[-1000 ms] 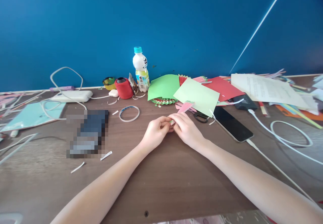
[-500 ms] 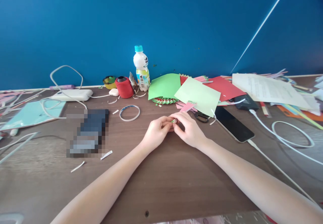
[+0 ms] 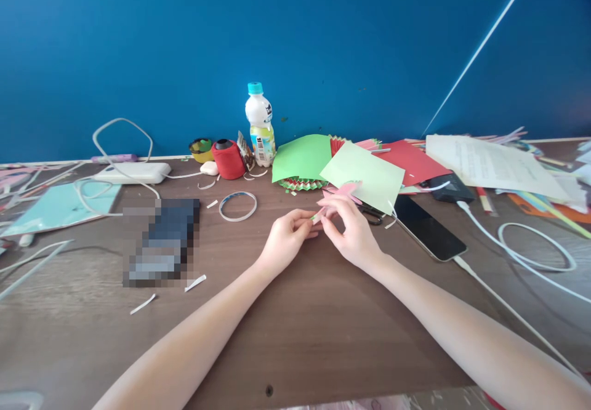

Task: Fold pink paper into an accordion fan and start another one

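Both of my hands meet at the middle of the brown table (image 3: pixel 300 324). My left hand (image 3: pixel 287 237) pinches the lower end of a small pink folded paper piece (image 3: pixel 340 191) that has a green edge. My right hand (image 3: pixel 351 230) holds the same piece from the right, with its fingers curled around the upper part. The pink paper sticks up and away toward a pale green sheet (image 3: pixel 364 175). Black scissors (image 3: pixel 370 213) lie just behind my right hand, partly hidden by it.
A dark phone (image 3: pixel 427 227) on a white cable lies right of my hands. Green and red sheets (image 3: pixel 299 157), a pleated paper fan, a drink bottle (image 3: pixel 260 127), a red spool (image 3: pixel 228 159) and a tape ring (image 3: pixel 237 206) stand behind. Cables, a white power bank (image 3: pixel 132 172) and paper scraps lie left.
My right hand has lifted and shifted a little right, and the pink paper piece now stands higher and more spread. My left hand has stayed in place.
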Tool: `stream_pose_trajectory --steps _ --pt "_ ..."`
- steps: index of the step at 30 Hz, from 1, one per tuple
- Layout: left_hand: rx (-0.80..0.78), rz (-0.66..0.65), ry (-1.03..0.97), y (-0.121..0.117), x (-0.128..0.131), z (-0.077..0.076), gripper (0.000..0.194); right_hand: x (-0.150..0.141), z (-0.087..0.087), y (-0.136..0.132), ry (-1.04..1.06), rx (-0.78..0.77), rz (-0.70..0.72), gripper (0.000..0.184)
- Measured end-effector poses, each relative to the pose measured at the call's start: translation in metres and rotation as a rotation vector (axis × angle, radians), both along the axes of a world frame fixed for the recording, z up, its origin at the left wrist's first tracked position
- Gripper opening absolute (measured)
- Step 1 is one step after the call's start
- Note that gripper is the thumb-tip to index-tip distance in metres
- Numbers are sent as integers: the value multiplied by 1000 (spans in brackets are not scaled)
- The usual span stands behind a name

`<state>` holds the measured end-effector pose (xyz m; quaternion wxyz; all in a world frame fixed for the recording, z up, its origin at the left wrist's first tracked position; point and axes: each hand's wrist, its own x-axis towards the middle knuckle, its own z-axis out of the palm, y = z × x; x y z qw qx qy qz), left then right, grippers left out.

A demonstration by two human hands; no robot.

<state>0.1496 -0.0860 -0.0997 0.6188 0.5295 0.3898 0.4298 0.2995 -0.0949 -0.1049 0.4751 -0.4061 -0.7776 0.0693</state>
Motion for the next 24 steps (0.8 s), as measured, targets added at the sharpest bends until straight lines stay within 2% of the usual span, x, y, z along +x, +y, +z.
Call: stream_pose_trajectory --steps 3,6,16,24 --pt "-13 42 -32 1 0 1 19 -1 3 -1 10 51 10 14" --pt "-3 33 -33 0 0 1 19 -3 2 -2 33 48 44 14" --pt "102 -31 90 -3 0 0 19 -3 -3 2 269 -306 70 7" --pt "113 -58 116 -3 -1 -2 22 0 -3 4 248 -374 93 9"
